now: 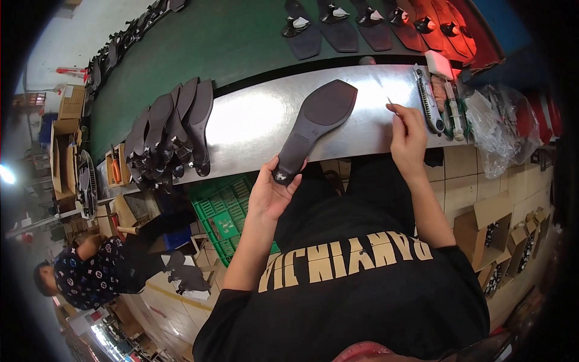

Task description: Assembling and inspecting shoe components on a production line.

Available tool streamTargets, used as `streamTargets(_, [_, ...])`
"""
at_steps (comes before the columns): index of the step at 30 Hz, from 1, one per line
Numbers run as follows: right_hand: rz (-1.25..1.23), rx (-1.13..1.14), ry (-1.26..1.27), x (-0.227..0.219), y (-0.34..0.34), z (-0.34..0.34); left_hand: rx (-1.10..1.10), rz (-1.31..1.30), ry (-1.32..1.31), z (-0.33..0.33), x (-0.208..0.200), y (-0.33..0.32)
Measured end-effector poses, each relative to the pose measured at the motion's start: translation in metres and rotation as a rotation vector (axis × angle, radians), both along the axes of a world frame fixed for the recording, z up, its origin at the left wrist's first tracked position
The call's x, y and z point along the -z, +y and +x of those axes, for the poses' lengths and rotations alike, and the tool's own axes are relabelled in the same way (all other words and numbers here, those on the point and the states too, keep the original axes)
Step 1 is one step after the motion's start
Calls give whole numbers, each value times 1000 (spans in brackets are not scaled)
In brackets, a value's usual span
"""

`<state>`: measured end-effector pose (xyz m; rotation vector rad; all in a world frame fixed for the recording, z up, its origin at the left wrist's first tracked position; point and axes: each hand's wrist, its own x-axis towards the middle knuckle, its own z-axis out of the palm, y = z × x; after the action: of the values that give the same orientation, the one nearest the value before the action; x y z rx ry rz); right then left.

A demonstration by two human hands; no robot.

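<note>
**Sole held by its narrow end at left, slender tool held apart at right**

The dark shoe sole (310,123) is held above the near side of the bright metal work surface (241,145), underside up. Its long axis is slanted from the narrow heel end, near and left, to the pointed toe end, far and right. A pale, shiny patch is seen on the heel end.

The heel end is grasped by the left hand (271,194), with the thumb along its left side and fingers at its right; the broad toe end is left unsupported.

To the right of the sole, and apart from it, the right hand (410,140) is raised. A slender tool (388,99) is pinched between its thumb and forefinger, pointed toward the far side; its exact kind cannot be told. The toe end is nearer to this hand than the heel end is.

Farther out, a heap of dark soles (172,123) is piled on the left. A utility knife (427,99) and a clear plastic bag (500,123) are placed beyond the right hand, to its right. On the far green surface (241,42), dark sandals (375,33) are set in a row.
</note>
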<state>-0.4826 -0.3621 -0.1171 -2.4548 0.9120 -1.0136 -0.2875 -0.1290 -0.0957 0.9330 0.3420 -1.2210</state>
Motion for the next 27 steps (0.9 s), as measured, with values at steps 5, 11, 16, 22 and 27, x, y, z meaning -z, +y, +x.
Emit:
streamTargets(5, [999, -423, -183, -43, 80, -1, -102, -118, 281, -12, -1, -17])
streamTargets(11, [1178, -638, -148, -37, 98, 16, -68, -172, 317, -26, -11, -42])
streamTargets(16, [761, -622, -211, -39, 102, 21, -49, -277, 392, -28, -12, -36])
streamTargets(22, [1199, -642, -287, -36, 96, 20, -106, -91, 196, -28, -27, -37])
streamTargets(27, [1719, -785, -111, -52, 105, 22, -268, -11, -643, -28, -20, -36])
